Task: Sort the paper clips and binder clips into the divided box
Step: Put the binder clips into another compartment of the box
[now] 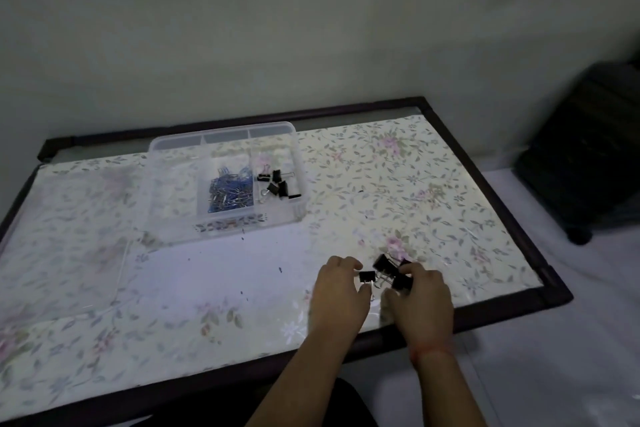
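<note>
A clear divided box stands at the table's back middle. Its centre compartment holds a heap of blue paper clips; the compartment to the right holds several black binder clips. Near the front right edge my left hand pinches one black binder clip between thumb and fingers. Beside it my right hand grips another black binder clip. A third black clip lies between and just beyond the two hands, and a further clip shows behind my right fingertips.
A floral plastic cloth covers the dark-framed table. The box's loose clear lid lies flat at the left. A dark cabinet stands off the table at the right. The wall is close behind.
</note>
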The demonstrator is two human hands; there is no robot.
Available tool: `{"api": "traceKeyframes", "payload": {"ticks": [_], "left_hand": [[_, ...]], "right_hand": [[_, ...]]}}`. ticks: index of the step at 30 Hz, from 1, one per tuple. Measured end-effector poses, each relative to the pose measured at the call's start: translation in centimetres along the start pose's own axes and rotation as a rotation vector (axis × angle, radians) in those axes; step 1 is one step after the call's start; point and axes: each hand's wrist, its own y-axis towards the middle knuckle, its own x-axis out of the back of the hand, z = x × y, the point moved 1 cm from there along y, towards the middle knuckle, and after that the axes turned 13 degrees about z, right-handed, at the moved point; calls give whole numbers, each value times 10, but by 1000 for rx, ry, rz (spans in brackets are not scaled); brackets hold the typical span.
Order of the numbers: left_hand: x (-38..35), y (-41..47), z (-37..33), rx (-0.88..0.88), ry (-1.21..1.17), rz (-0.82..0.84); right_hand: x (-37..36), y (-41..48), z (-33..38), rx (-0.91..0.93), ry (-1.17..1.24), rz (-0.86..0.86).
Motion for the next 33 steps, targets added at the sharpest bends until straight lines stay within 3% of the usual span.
{"api": "traceKeyframes", "payload": {"ticks": [4, 11, 16, 21, 24, 28, 33], "left_hand": [[-8, 11, 0, -83, 128, 1], [-1, 20, 6, -17, 161, -25], [5, 18, 13, 28, 210, -33], [10, 13, 23, 105, 150, -82], [10, 12, 20, 104, 143, -106], [8, 12, 19, 91, 177, -84], [9, 13, 18, 132, 9, -143]], "right_hand": [[-12, 4, 3, 66, 73, -55], [-19, 12, 18, 113, 282, 0], [-12, 8, 7, -28, 560, -12], [2, 13, 6, -111, 994, 145], [1, 14, 14, -167, 1127, 237], [-3, 19, 19, -129, 971, 167], [-16, 16, 23, 86, 234, -32]]}}
